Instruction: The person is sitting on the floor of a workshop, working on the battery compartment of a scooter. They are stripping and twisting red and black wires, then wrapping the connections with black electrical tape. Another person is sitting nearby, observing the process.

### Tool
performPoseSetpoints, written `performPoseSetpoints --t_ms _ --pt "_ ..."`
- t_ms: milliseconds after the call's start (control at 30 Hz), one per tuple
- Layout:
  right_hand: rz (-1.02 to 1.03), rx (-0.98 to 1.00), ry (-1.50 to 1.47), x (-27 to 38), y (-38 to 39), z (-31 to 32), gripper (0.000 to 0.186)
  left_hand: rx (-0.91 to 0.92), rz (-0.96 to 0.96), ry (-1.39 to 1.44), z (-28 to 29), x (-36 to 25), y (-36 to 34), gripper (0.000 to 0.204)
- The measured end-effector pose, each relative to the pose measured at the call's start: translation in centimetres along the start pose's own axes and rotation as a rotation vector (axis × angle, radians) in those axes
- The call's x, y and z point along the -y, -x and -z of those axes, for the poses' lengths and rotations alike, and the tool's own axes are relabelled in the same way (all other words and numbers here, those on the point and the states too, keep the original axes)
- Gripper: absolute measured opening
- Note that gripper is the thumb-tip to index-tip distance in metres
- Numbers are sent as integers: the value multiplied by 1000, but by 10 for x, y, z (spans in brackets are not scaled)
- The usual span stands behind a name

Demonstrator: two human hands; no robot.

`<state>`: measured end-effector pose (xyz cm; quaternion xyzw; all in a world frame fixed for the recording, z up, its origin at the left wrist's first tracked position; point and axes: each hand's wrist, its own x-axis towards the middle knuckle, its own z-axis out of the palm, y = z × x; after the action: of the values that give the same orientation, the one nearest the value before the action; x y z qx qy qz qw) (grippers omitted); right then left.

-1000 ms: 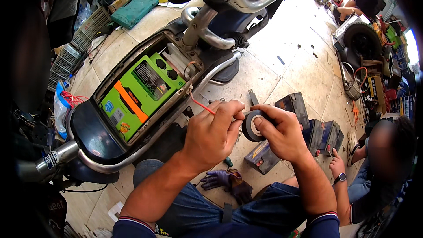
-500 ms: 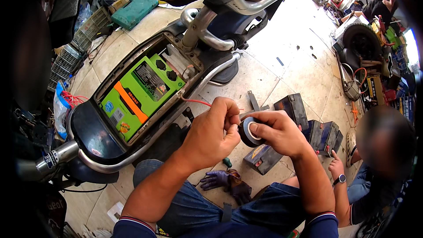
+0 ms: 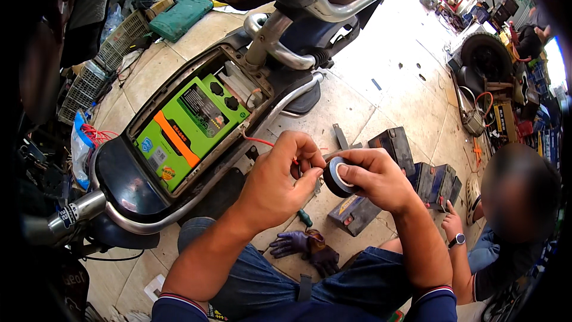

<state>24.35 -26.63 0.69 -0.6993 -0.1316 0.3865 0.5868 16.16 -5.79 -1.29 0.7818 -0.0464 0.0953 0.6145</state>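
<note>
My right hand [image 3: 380,180] is closed round a roll of black electrical tape [image 3: 332,182], its thumb at the pale core. Beside it my left hand [image 3: 275,180] is closed, thumb and forefinger pinched near the roll's edge. A red wire [image 3: 259,141] runs from the open scooter compartment into my left fingers, which hide its end. Whether a strip of tape spans the two hands is hard to make out. To the left, a green battery pack [image 3: 205,107] with an orange band sits inside the footboard compartment of the scooter [image 3: 132,173].
Several dark batteries [image 3: 390,149] stand on the tiles beyond my right hand. Purple-and-brown gloves [image 3: 292,243] and a green-handled tool [image 3: 305,217] lie before my knees. A co-worker's hand [image 3: 454,225] touches a battery at the right. A green case [image 3: 180,16] and crates [image 3: 122,42] are at upper left.
My left hand has shifted slightly, its fingers loosened a little from their tighter curl. The tape roll has tilted a little in my right hand. The co-worker's hand stays by the battery.
</note>
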Motion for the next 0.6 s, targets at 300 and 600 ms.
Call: performPoseSetpoints --t_ms 300,600 --pt "65 108 36 -15 -1 2 57 21 -1 -165 -9 4 5 28" --pt "191 -11 250 -18 0 -8 63 -6 103 29 -3 12 5 27"
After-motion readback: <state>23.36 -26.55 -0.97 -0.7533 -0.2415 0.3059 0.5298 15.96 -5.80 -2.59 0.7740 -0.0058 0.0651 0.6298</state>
